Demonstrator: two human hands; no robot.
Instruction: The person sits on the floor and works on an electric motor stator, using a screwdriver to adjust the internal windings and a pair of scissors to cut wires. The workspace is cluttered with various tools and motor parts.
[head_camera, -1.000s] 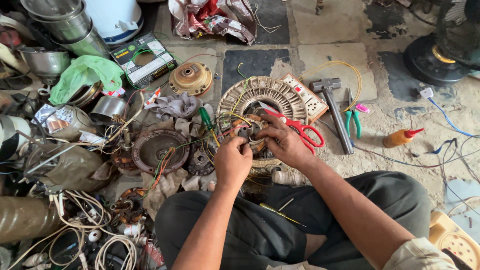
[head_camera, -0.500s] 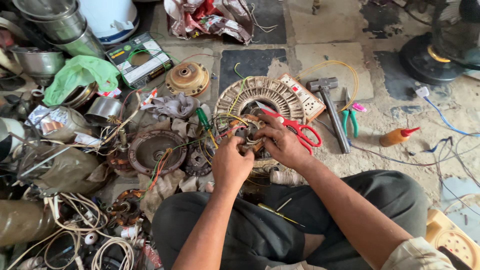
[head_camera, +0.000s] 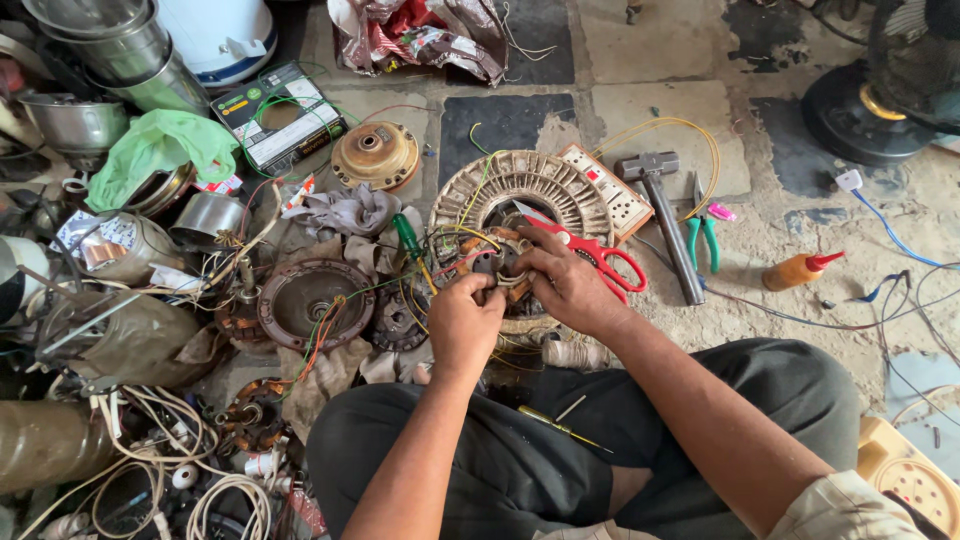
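From above, over the person's head, both hands meet at the middle of a round fan stator (head_camera: 520, 200) lying on the floor just beyond the crossed legs. The left hand (head_camera: 465, 325) is curled tight, fingertips pinched on the coloured wires (head_camera: 455, 240) at the hub; the right hand (head_camera: 570, 285) is bent over the hub (head_camera: 497, 262) from the right, fingers closed on the windings there. What exactly sits between the fingertips I cannot make out.

Compared with a second ago the two hands have drawn a little closer together over the hub, the left one nudged forward, while the stator has not shifted. To my eye that means the work on the wire ends at the centre is continuing, not finished.

Red scissors (head_camera: 590, 250) lie on the stator's right rim, touching the right hand's knuckles. Further right lie a hammer (head_camera: 665, 215) and green pliers (head_camera: 703, 235); a green screwdriver (head_camera: 410, 240) rests just left of the hub. A brown motor housing (head_camera: 310, 300) sits to the left among tangled cable.
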